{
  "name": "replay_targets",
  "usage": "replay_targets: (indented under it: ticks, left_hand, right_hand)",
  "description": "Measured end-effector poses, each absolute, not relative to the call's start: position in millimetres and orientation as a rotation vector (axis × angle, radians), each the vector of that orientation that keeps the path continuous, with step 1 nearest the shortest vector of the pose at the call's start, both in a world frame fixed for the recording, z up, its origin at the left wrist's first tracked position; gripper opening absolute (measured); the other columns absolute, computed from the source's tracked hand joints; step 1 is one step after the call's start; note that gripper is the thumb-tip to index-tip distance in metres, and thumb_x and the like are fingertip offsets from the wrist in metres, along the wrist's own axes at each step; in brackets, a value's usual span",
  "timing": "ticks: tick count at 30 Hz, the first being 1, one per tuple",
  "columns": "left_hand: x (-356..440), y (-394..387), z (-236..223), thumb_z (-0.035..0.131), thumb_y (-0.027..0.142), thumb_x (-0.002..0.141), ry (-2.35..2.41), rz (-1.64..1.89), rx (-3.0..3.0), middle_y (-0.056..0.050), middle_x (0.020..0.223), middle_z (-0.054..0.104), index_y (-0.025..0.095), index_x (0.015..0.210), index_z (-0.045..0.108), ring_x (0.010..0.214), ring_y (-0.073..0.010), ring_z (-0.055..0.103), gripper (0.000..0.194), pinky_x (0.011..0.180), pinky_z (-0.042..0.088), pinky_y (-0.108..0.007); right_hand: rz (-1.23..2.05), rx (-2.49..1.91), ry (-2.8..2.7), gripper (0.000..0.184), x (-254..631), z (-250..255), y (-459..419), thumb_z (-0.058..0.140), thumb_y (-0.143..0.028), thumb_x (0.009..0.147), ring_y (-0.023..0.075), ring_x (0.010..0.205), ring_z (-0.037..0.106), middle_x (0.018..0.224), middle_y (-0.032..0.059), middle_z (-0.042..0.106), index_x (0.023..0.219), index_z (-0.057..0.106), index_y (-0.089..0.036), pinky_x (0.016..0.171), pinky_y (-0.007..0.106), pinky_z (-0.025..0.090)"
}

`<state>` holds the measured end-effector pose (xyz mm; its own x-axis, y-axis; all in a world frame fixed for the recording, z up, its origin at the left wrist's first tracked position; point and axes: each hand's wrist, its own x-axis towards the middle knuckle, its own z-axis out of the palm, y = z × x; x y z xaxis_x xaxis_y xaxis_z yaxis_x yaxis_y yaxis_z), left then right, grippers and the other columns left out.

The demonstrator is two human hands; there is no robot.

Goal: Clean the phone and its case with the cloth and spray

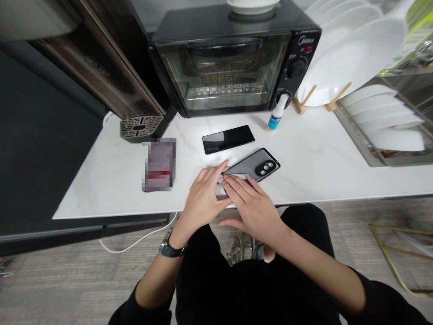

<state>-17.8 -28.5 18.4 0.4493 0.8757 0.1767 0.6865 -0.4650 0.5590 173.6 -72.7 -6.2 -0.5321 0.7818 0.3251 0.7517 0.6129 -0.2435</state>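
Note:
A phone in a dark case (254, 165) lies camera side up on the white table (115, 180), tilted toward the right. My left hand (203, 198) rests at its near end, fingers curled with the thumb on the case's edge. My right hand (252, 207) lies beside it with fingers stretched flat, pressing a small white cloth or wipe (220, 187) against the phone's lower end. A second black phone (228, 139) lies screen up just beyond. A small white spray bottle (276, 116) with a blue label stands farther back.
A black toaster oven (233, 63) stands at the back with a bowl on top. White plates (355, 58) lean in a wooden stand at the right, beside a dish rack (382, 131). A blurred card-like item (158, 164) lies at the left. A dark appliance (111, 72) fills the back left.

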Motion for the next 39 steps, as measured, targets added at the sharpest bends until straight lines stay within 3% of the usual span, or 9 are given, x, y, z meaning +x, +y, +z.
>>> replay_targets:
  ticks: [6, 11, 15, 20, 27, 34, 39]
  left_hand:
    - [-19.1, -27.8, 17.5, 0.088, 0.047, 0.084, 1.336, 0.606, 2.274, -0.009, 0.149, 0.064, 0.027, 0.166, 0.035, 0.130, -0.0318, 0.058, 0.099, 0.114, 0.048, -0.050]
    - [-18.8, -28.3, 17.8, 0.085, 0.047, 0.088, 1.336, 0.605, 2.275, -0.009, 0.151, 0.063, 0.029, 0.167, 0.032, 0.133, -0.0313, 0.057, 0.097, 0.115, 0.047, -0.050]
    - [-18.6, -28.7, 18.7, 0.085, 0.051, 0.087, 1.323, 0.603, 2.271, -0.009, 0.150, 0.064, 0.030, 0.167, 0.031, 0.133, -0.0312, 0.057, 0.099, 0.116, 0.046, -0.051]
    - [-19.2, -27.0, 18.9, 0.085, 0.048, 0.088, 1.295, 0.618, 2.274, -0.010, 0.151, 0.064, 0.028, 0.166, 0.033, 0.134, -0.0314, 0.057, 0.096, 0.117, 0.046, -0.051]
    - [-18.5, -27.3, 21.3, 0.077, 0.019, 0.088, 1.324, 0.590, 2.272, -0.007, 0.151, 0.064, 0.027, 0.165, 0.036, 0.131, -0.0282, 0.058, 0.088, 0.117, 0.048, -0.048]
    - [-18.9, -28.7, 19.3, 0.079, 0.050, 0.092, 1.328, 0.540, 2.323, -0.012, 0.154, 0.059, 0.026, 0.166, 0.034, 0.136, -0.0332, 0.054, 0.090, 0.117, 0.045, -0.052]
    - [-17.9, -28.8, 19.5, 0.077, 0.052, 0.094, 1.309, 0.534, 2.343, -0.010, 0.156, 0.058, 0.030, 0.167, 0.029, 0.138, -0.0323, 0.054, 0.090, 0.118, 0.043, -0.051]
  right_hand:
    - [0.057, -1.362, -2.372, 0.094, 187.3, -2.6, -60.8, 0.041, -0.080, 0.099, 0.0338, 0.152, 0.049, 0.163, 0.0195, 0.054, 0.157, 0.049, -0.006, 0.130, 0.058, 0.032]
    - [-0.088, -1.516, -2.268, 0.105, 211.4, 1.7, -53.2, 0.045, -0.086, 0.093, 0.0410, 0.148, 0.051, 0.160, 0.0275, 0.053, 0.156, 0.048, -0.003, 0.128, 0.064, 0.032]
    - [-0.122, -1.614, -2.205, 0.099, 217.2, 3.7, -49.4, 0.047, -0.085, 0.093, 0.0445, 0.142, 0.055, 0.153, 0.0288, 0.058, 0.151, 0.054, -0.006, 0.125, 0.069, 0.034]
    - [-0.031, -1.565, -2.170, 0.102, 193.6, -2.7, -54.5, 0.052, -0.085, 0.091, 0.0445, 0.150, 0.047, 0.159, 0.0281, 0.053, 0.156, 0.048, -0.006, 0.127, 0.068, 0.032]
    - [0.204, -1.261, -2.312, 0.112, 154.4, -2.2, -78.3, 0.046, -0.092, 0.087, 0.0370, 0.154, 0.046, 0.160, 0.0241, 0.055, 0.155, 0.050, -0.004, 0.133, 0.061, 0.027]
    - [0.102, -1.413, -2.302, 0.087, 197.9, 2.3, -56.1, 0.048, -0.076, 0.100, 0.0359, 0.151, 0.050, 0.161, 0.0217, 0.055, 0.156, 0.050, -0.010, 0.129, 0.062, 0.034]
    - [-0.045, -1.625, -2.175, 0.087, 227.3, 1.8, -44.4, 0.043, -0.078, 0.100, 0.0397, 0.144, 0.057, 0.157, 0.0241, 0.057, 0.156, 0.050, -0.012, 0.127, 0.071, 0.029]
